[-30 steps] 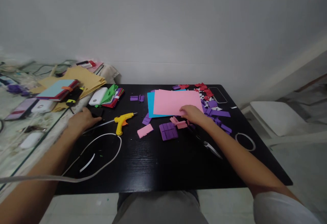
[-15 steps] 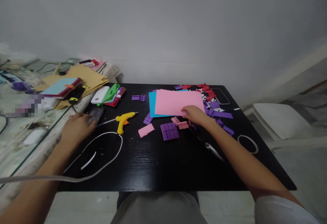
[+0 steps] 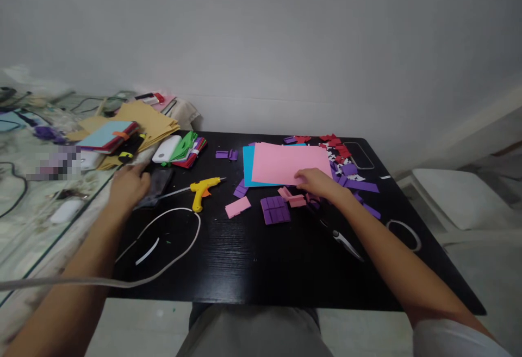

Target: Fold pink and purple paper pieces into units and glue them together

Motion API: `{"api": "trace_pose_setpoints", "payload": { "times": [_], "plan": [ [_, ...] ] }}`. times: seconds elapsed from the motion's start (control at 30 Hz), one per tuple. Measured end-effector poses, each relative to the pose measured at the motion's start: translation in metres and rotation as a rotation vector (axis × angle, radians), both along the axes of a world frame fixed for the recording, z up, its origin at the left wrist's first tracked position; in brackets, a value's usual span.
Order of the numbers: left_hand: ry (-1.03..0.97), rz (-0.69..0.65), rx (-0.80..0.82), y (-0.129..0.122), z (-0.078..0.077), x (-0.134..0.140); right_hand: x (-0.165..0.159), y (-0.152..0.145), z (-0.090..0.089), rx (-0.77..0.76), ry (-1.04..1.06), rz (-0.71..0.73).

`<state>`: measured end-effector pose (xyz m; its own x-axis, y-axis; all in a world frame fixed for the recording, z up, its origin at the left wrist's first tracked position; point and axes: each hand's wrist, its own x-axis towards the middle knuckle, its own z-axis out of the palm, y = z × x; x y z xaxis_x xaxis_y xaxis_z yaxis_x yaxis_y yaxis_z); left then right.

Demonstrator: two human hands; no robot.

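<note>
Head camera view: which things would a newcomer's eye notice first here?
The pink sheet draws the eye first, lying over a blue sheet on the black table, the right hand at its near edge. Then the yellow glue gun, lying between the left hand and the sheets.

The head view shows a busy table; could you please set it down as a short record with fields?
Surface: black wood-grained table
Left hand: beside a flat dark rectangular device; contact unclear
Right hand: at the near edge of a pink rectangular paper sheet
Beneath that sheet: bright blue sheet
Tool: yellow pistol-shaped glue gun
Near centre: purple gridded square
</note>
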<state>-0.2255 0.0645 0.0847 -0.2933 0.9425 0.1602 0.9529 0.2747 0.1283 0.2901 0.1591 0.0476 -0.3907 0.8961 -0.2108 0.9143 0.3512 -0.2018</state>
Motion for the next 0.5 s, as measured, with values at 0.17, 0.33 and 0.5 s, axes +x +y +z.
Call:
{"api": "trace_pose_setpoints", "payload": {
  "times": [0.17, 0.33, 0.5],
  "plan": [
    [-0.011, 0.175, 0.186, -0.022, 0.024, -0.012, 0.001, 0.0, 0.001, -0.006, 0.011, 0.001],
    [-0.424, 0.33, 0.446, -0.062, 0.034, 0.004, 0.002, -0.001, 0.003, 0.01, 0.052, 0.009],
    [-1.196, 0.05, 0.283, -0.116, 0.032, 0.017, 0.002, -0.003, 0.006, 0.074, 0.115, -0.011]
  ]
}}
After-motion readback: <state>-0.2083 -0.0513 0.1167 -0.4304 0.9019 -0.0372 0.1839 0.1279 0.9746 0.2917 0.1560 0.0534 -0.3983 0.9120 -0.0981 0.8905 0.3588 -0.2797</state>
